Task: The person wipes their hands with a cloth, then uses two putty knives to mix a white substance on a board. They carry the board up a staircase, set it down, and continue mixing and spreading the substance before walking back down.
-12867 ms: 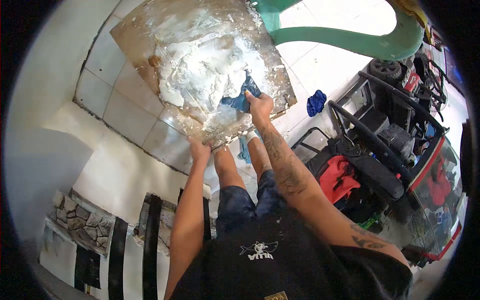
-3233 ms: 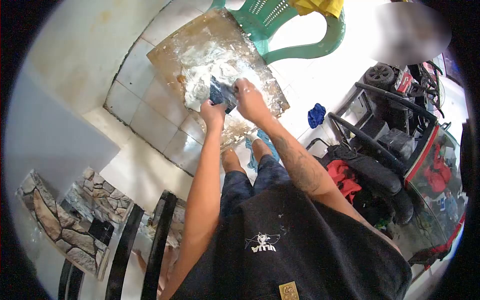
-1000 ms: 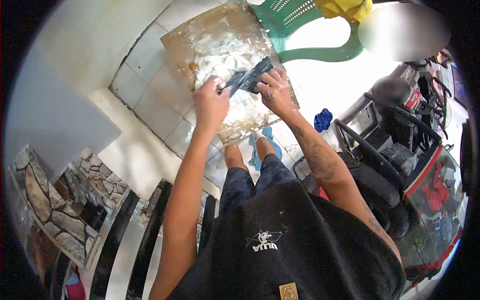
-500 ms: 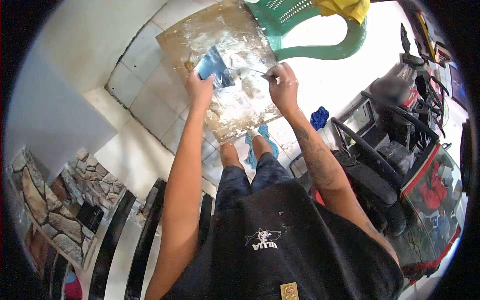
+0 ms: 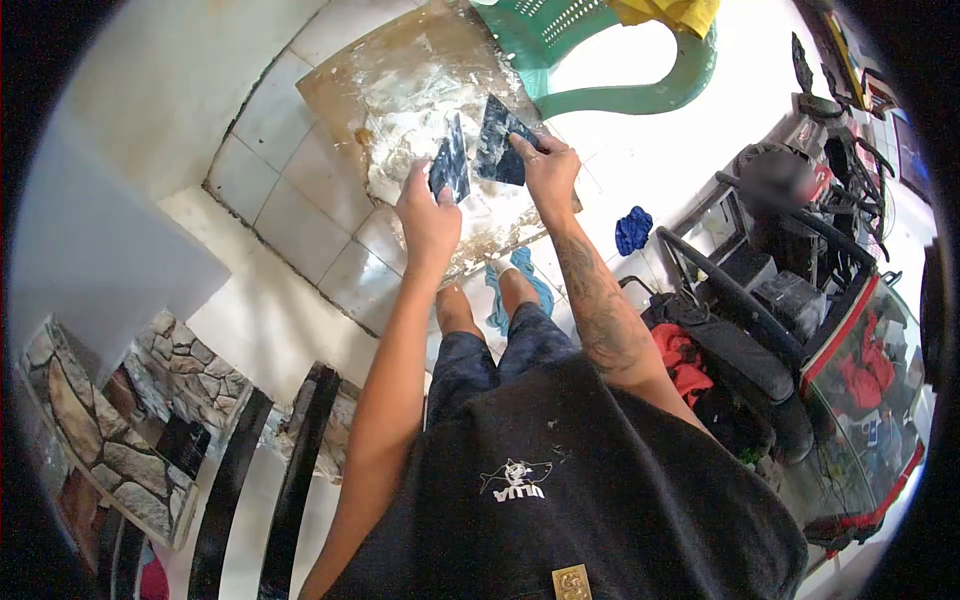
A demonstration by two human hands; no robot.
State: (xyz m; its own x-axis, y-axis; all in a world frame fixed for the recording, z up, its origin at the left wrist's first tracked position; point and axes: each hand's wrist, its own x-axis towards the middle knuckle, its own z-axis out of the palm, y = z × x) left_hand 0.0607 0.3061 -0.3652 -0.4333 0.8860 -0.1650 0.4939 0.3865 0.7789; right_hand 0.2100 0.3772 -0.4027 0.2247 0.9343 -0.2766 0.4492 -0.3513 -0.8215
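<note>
My left hand (image 5: 431, 218) grips a dark flat plate (image 5: 452, 165) smeared with white paste, its face tilted steeply. Just to the right, my right hand (image 5: 550, 170) is closed on a second dark plate (image 5: 499, 145) with white smears. The two plates are close together with a small gap between them. Both are above a brown board (image 5: 345, 75) coated with white paste over much of its middle. My fingertips are partly hidden by the plates.
A green plastic chair (image 5: 640, 98) with a yellow cloth (image 5: 690, 12) stands beyond the board. A blue cloth (image 5: 634, 230) lies on the tiles at the right, near black-framed items. Black slats (image 5: 290, 490) are at lower left.
My left hand has moved right and down, turning its plate more edge-on. My right hand has come slightly left, and its plate now shows its broad face.
</note>
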